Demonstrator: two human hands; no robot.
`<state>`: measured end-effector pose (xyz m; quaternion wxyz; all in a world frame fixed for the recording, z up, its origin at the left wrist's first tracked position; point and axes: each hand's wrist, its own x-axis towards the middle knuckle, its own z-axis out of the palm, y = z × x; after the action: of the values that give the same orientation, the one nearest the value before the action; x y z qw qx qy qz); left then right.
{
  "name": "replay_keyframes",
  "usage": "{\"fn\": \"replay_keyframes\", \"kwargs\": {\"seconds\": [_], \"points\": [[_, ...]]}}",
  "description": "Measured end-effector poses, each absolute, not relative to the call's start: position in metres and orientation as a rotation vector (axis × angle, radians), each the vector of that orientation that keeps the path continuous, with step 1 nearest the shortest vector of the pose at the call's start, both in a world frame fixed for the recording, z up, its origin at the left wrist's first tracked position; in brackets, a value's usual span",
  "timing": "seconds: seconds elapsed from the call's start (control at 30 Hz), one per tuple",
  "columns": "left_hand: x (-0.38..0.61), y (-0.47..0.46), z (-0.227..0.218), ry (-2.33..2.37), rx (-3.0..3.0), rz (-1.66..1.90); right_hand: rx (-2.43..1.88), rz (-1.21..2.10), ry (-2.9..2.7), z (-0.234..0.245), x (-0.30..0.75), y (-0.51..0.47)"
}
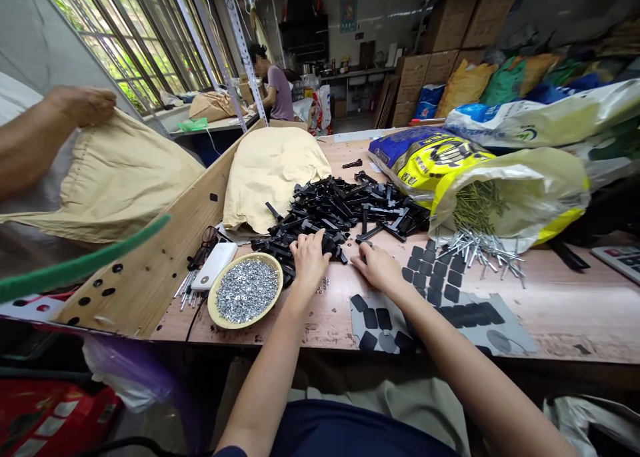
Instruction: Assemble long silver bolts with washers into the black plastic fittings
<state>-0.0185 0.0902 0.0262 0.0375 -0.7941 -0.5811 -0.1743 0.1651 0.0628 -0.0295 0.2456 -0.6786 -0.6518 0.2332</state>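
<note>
My left hand is at the near edge of a heap of black plastic parts, its fingers curled over one of them; the fingertips are partly hidden among the pieces. To its right, my right hand rests low over the tabletop, thumb and forefinger a little apart, close to a loose black part at the heap's edge. Nothing shows clearly between those fingers. Left of my hands stands a yellow bowl full of small metal nuts. Black pads lie in rows by my right forearm, some on a grey sheet.
An open sack spills long metal screws at the right. A beige cloth bag stands behind the heap. Beside the bowl lies a white power bank. A wooden board edges the left. Another person's hand grips cloth there.
</note>
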Motion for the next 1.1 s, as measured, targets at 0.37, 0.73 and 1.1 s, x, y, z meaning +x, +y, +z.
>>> {"fn": "replay_keyframes", "kwargs": {"seconds": [0.37,0.73,1.1], "points": [[0.002,0.094,0.019,-1.668,-2.749,-0.462,-1.793,0.737,-1.439,-0.042,0.197,0.052],[0.038,0.055,0.027,-1.716,-3.167,-1.83,-1.034,1.257,-0.848,-0.008,0.162,0.031],[0.031,0.022,0.016,-1.664,-3.321,-1.689,-0.797,1.599,-0.553,-0.006,0.16,0.024]]}}
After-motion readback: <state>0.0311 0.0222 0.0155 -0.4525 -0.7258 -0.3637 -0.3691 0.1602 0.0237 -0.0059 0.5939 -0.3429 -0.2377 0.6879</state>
